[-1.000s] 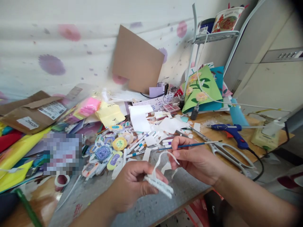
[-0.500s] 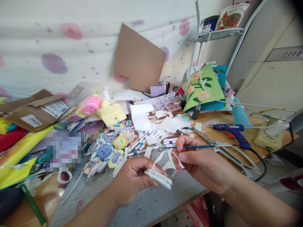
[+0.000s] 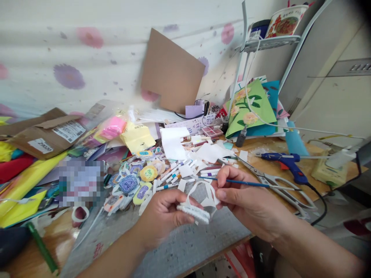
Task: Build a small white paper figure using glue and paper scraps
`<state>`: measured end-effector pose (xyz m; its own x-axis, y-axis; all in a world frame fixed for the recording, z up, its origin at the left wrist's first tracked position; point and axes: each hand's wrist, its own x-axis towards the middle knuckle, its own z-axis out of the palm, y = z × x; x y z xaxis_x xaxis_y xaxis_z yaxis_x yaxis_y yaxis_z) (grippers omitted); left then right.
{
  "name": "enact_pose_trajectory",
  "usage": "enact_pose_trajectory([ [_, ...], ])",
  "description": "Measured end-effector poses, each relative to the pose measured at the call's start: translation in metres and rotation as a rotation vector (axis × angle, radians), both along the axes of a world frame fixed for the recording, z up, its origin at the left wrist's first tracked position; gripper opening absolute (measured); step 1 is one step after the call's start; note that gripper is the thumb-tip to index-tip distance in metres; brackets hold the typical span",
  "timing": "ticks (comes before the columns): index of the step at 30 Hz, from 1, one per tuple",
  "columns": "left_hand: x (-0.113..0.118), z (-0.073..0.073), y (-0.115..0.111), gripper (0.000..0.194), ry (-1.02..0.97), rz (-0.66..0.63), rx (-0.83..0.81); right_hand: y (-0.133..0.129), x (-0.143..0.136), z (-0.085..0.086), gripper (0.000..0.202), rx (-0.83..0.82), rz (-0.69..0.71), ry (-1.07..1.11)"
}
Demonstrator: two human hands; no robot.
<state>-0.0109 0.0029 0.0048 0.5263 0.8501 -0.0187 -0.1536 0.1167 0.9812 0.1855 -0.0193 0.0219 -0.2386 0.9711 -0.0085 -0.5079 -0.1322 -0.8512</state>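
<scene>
At the far left a cardboard box (image 3: pixel 46 135) lies tilted on piled coloured paper, and nearer the viewer a green stick (image 3: pixel 43 249) slants down to the right beside a white ring (image 3: pixel 80 216). Next comes a heap of decorated cutouts (image 3: pixel 129 184), its near edge lying on the grey mat (image 3: pixel 185 247). The left hand (image 3: pixel 164 212) reaches in from below, thumb and fingers pinched on the left end of a thick white piece (image 3: pixel 195 214). This piece is held above the mat, its long axis running left to right, the free right end slightly lower and pointing toward the right hand (image 3: pixel 240 197). From it a thin white strip (image 3: pixel 193 188) arches up and over to the right hand, whose thumb and fingertips close narrowly on its other end. The right hand also holds a blue brush (image 3: pixel 242 182), nearly level, its blue tip pointing left and its paler end reaching right across the scissors (image 3: pixel 278 185). Markers and white scraps crowd the far side of both hands, while the mat's surface shows below them, as far as the table's (image 3: pixel 265 148) near edge, which rises rightward and passes under the right forearm. Beyond the scissors lies a blue glue gun (image 3: pixel 285 159), nozzle to the left, near a pale power strip (image 3: pixel 330 170).
</scene>
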Motion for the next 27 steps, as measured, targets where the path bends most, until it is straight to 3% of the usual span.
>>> enact_pose_trajectory([
  [6,0.002,0.001,-0.002,0.015,0.049,0.178,0.077,-0.008,-0.011,-0.006,0.018,0.081,-0.169,-0.11],
  [13,0.002,-0.003,-0.003,0.016,0.062,0.266,0.182,-0.009,-0.028,-0.018,0.018,0.098,-0.221,-0.075],
  [27,-0.002,-0.008,-0.006,0.017,0.165,0.319,0.326,-0.008,-0.031,-0.033,0.013,0.246,-0.404,-0.459],
])
